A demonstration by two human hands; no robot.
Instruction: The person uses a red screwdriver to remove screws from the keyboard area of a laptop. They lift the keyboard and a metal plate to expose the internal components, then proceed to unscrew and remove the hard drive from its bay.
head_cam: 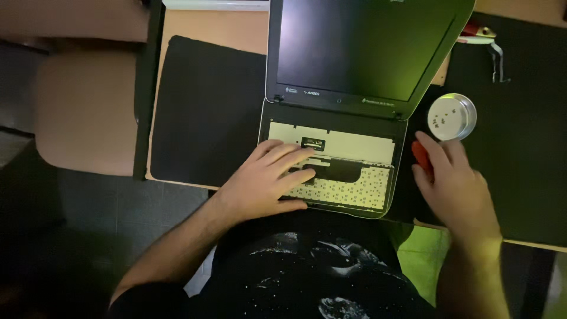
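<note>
Your left hand [269, 180] lies flat and loose on the open laptop [331, 159]. Right of the laptop, your right hand [455, 183] grips a red tool [420, 158], near a small round tin [452, 116].

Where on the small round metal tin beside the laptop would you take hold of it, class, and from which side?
Grip the round tin by its low side wall, coming straight down from above with fingers spread across the rim. It sits flat and open on the black mat, with tiny dark bits, probably screws, loose inside, so it should stay level. The right hand is nearest; the laptop crowds its other side.
</note>
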